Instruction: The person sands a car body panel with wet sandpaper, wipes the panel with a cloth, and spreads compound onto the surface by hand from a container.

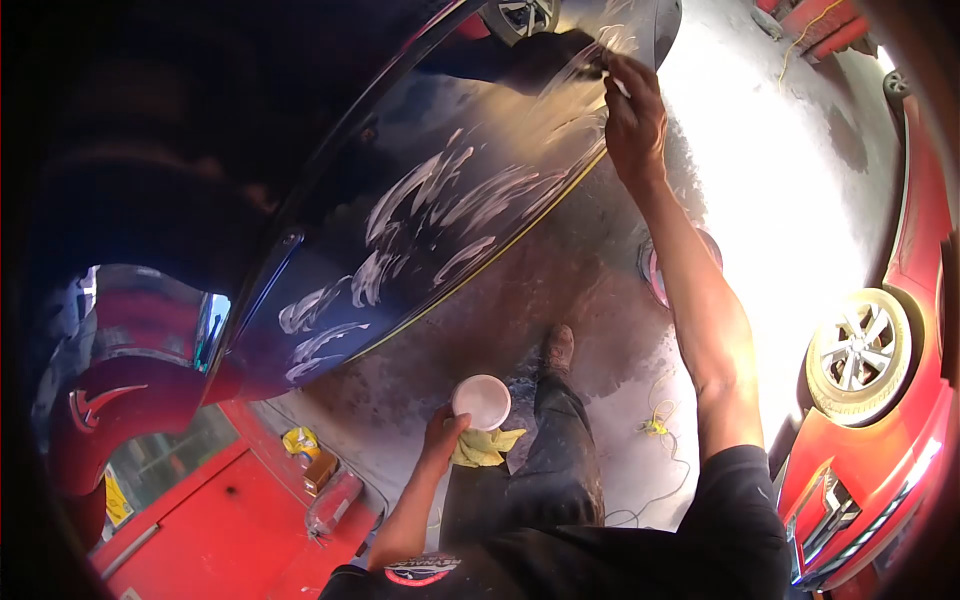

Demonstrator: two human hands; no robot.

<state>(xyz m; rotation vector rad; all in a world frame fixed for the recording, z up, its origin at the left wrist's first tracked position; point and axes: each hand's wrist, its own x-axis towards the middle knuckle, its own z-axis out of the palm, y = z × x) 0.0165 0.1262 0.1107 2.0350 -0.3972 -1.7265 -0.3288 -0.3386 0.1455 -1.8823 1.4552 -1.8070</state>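
Observation:
My right hand point(636, 115) is raised at the upper middle, its fingers pinched around a small tool whose shape is blurred, against a dark, glossy car panel point(400, 290). Pale smears point(415, 195) streak the panel from its lower left up to that hand. Low in the middle, my left hand point(443, 438) holds a round white tub point(482, 402) with pale content. A yellow cloth point(487, 447) hangs just below the tub. Yellow tape point(520, 243) runs along the panel's lower edge.
A red car with a wheel point(860, 357) stands at the right. At the lower left is a red cabinet point(200, 530) with a yellow roll point(300, 441) and small items. A thin cable with a yellow part point(657, 424) lies on the floor. A round pinkish container point(655, 270) is partly behind my right arm.

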